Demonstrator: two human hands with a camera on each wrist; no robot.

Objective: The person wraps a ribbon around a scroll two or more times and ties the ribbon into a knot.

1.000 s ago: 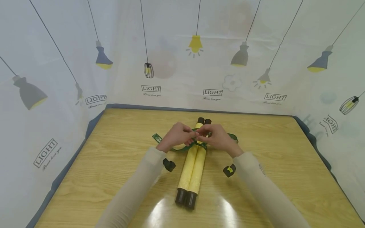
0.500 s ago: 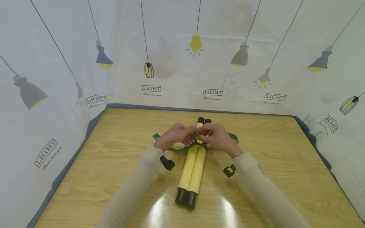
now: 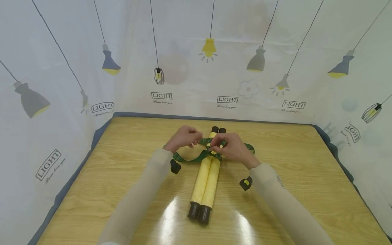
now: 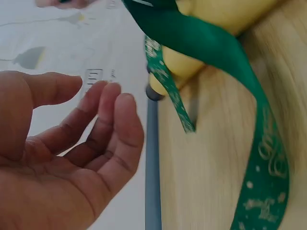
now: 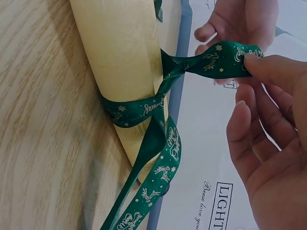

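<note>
Two yellow rolls (image 3: 206,180) with dark end caps lie side by side on the wooden table. A green ribbon (image 5: 165,170) printed with white reindeer and lettering wraps around them and is crossed on top. Between thumb and forefinger, my right hand (image 3: 230,147) pinches a folded loop of the ribbon above the rolls. My left hand (image 4: 72,148) is just left of the rolls, its fingers loosely bent and nothing between them. One ribbon tail (image 4: 175,98) hangs apart from those fingers; another curves down to the table.
The wooden table (image 3: 128,190) spreads around the rolls. White sheeting (image 3: 183,41) printed with lamps stands along its back and sides, with a blue-grey edge at the bottom. Black wrist-camera mounts (image 3: 246,183) hang under both wrists.
My left hand has let go of the ribbon near the knot and moved left and slightly away from the right hand. The right hand keeps its pinch in nearly the same place.
</note>
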